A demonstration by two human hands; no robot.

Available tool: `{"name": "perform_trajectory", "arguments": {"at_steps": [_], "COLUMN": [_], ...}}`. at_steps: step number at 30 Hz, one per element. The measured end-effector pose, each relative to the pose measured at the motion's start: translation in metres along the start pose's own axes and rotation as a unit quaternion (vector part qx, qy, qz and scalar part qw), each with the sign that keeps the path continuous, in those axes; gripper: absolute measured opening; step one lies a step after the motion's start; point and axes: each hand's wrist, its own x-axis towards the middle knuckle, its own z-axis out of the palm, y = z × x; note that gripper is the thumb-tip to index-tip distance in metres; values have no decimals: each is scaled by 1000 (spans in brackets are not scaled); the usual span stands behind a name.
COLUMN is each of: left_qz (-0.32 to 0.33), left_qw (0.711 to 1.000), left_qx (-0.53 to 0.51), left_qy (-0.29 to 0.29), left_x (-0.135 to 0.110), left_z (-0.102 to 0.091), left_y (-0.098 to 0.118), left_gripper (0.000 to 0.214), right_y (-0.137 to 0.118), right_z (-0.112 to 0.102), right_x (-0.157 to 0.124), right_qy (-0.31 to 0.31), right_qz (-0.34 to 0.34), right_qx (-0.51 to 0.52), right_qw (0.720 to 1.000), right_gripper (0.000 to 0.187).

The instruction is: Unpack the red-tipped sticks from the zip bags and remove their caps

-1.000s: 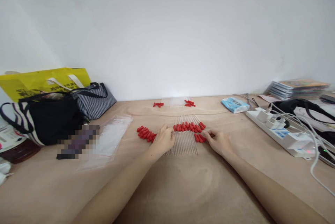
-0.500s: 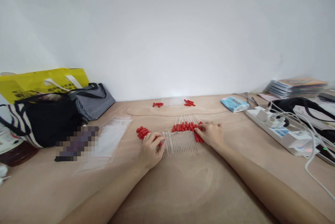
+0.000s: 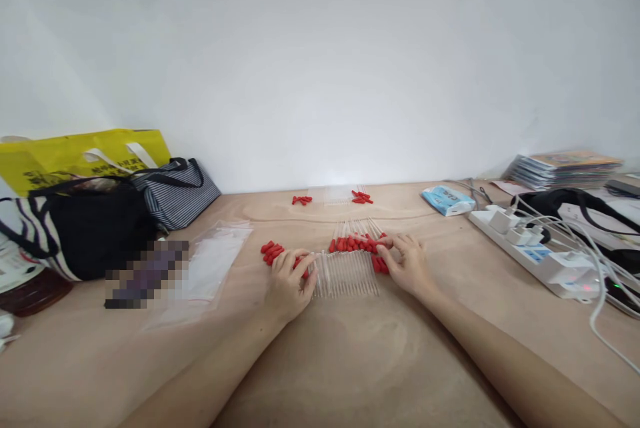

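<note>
A row of clear thin tubes (image 3: 346, 273) lies side by side on the wooden table (image 3: 350, 361), with red caps (image 3: 356, 243) at their far ends. My left hand (image 3: 290, 281) rests at the row's left edge, fingers curled against the tubes and beside a loose pile of red caps (image 3: 273, 253). My right hand (image 3: 407, 263) is at the row's right edge, fingers bent over the red caps there. What either hand pinches is hidden.
Bags (image 3: 95, 215) and a clear plastic bag (image 3: 213, 258) lie at the left. More tubes with red caps (image 3: 361, 197) sit near the wall. At the right are a tissue pack (image 3: 447, 200), a power strip (image 3: 540, 251) with cables, and stacked booklets (image 3: 565, 169).
My left hand slid back from the capped ends to the near left edge of the tubes. My right hand moved up onto the caps at the right, then drew slightly nearer.
</note>
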Motion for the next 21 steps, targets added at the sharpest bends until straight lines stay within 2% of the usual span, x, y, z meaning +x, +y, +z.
{"name": "perform_trajectory", "arguments": {"at_steps": [3,6,10,15,21], "left_qz": [36,72,91,99,105], "left_qw": [998,996,996,995,993], "left_qx": [51,51,19,-17,-37], "left_qy": [33,26,-1,-16,-27], "left_x": [2,2,1,-3,-4], "left_z": [-2,-3,-1,5,8], "left_y": [3,7,9,9,10], "left_gripper": [28,25,17,16,19], "right_y": [-9,-22,-33,-35,-38], "right_z": [3,8,11,12,19], "right_x": [-9,-17,-21,-23,-25], "right_qy": [-36,-61,-74,-66,-24], "right_qz": [-84,-131,-154,-163,-211], "right_qx": [17,31,50,55,25], "right_qw": [996,989,984,983,977], "right_gripper": [22,19,17,17,17]}}
